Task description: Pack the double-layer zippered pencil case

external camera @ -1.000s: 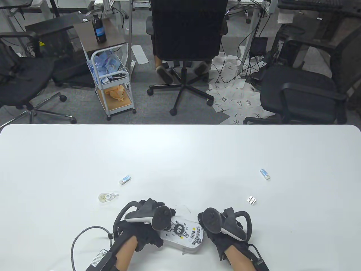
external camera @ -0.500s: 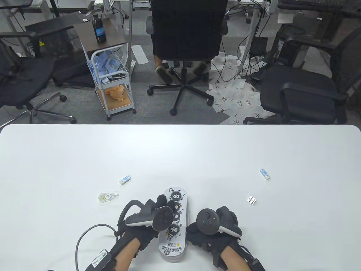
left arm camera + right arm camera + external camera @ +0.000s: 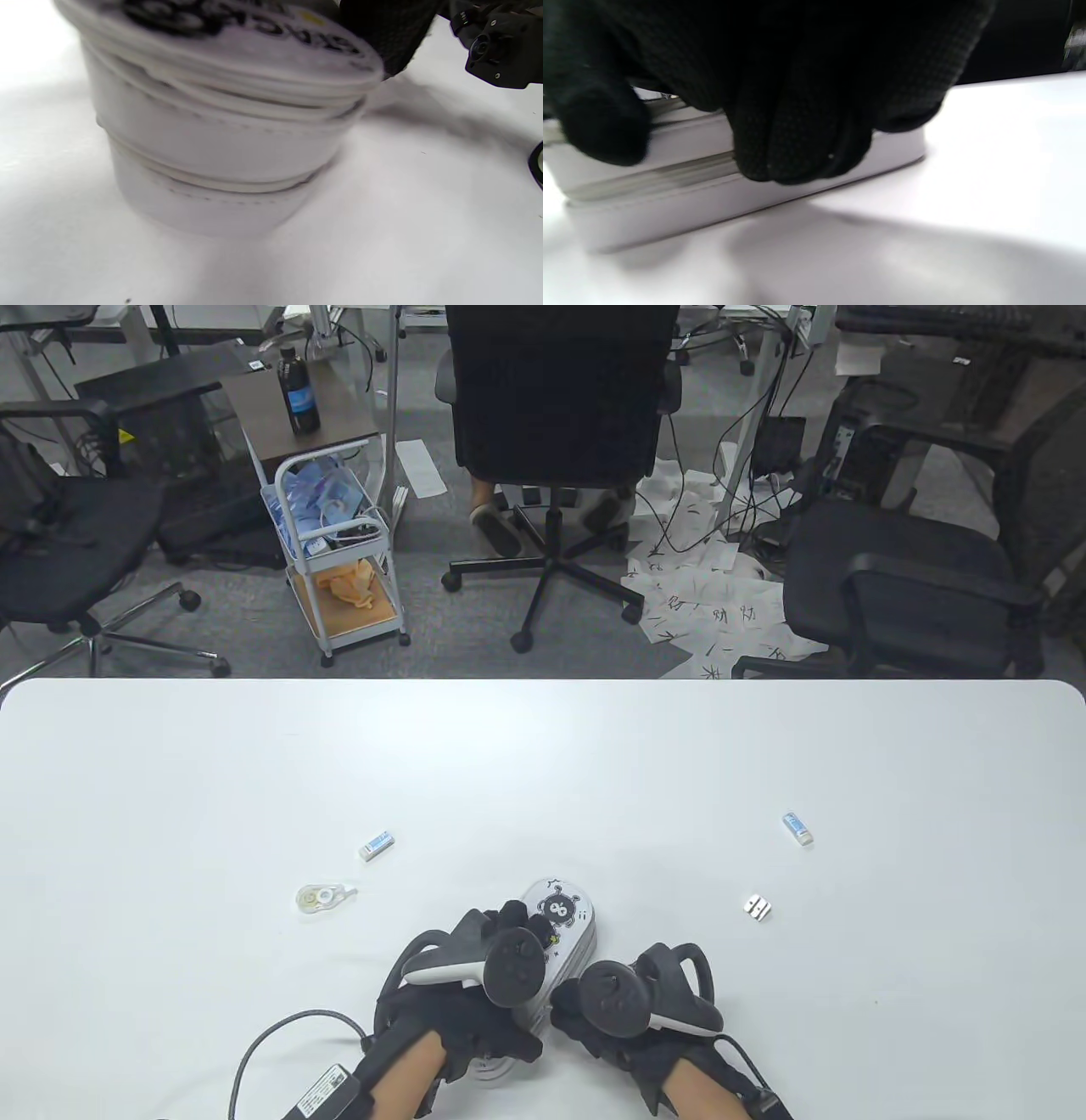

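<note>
Near table [image 3: 543, 746] front edge, both hands grip pencil case [image 3: 562, 912].

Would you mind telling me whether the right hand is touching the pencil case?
Touching. In the right wrist view, the right hand's gloved fingertips press against the side wall of the pencil case, with no gap showing between them.

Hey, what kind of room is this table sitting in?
Most likely an office or lab workspace: black swivel office chairs ring the white table, cables and scattered papers lie on the grey carpet, and a small utility cart stands nearby.
</note>
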The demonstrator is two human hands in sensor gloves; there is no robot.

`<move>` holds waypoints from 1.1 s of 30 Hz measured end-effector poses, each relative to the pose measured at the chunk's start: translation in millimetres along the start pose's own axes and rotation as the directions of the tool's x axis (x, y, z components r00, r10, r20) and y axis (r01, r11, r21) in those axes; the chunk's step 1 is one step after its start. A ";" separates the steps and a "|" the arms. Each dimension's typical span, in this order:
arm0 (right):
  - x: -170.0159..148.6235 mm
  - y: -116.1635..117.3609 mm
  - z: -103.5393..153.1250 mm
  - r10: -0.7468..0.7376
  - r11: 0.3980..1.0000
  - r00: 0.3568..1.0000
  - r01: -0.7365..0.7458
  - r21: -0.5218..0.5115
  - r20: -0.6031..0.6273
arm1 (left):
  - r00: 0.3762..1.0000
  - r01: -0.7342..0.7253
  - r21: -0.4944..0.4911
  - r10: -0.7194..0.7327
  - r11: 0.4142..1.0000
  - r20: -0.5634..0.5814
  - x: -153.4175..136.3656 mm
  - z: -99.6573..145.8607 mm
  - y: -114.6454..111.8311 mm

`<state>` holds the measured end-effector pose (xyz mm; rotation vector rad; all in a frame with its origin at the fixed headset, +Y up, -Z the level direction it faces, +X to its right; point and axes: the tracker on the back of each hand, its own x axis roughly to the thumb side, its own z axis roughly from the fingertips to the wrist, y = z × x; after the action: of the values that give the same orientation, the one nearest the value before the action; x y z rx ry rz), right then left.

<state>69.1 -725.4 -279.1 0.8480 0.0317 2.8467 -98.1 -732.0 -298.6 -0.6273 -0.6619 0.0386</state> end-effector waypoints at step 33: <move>-44.5 -22.1 2.8 0.126 0.970 0.949 -0.179 -0.167 -0.288 | 0.989 -0.125 0.065 0.120 0.990 0.082 -39.9 42.1 27.9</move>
<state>110.8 -711.2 -302.4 0.4279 -0.2804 3.0277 -150.0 -695.9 -310.8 -0.6006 -0.6936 0.2005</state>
